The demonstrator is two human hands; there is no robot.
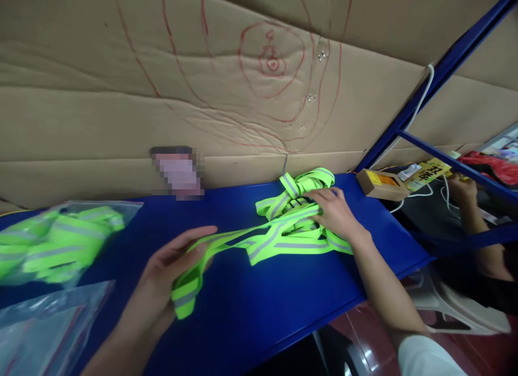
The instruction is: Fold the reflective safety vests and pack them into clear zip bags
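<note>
A tangle of neon-yellow straps with grey reflective stripes (283, 225) lies on the blue table (259, 306). My left hand (170, 268) holds one end of the straps, thumb over the band, and a loop hangs down from the palm. My right hand (334, 211) rests on the bundled part of the straps, fingers curled onto them and pressing them to the table.
Clear plastic bags with more neon straps (56, 241) lie at the left, and another bag (44, 327) sits nearer me. A cardboard wall (162, 95) stands behind the table. A small brown box (382, 184) sits at the right corner. Another person's hand (463, 190) works beyond the blue frame (441, 155).
</note>
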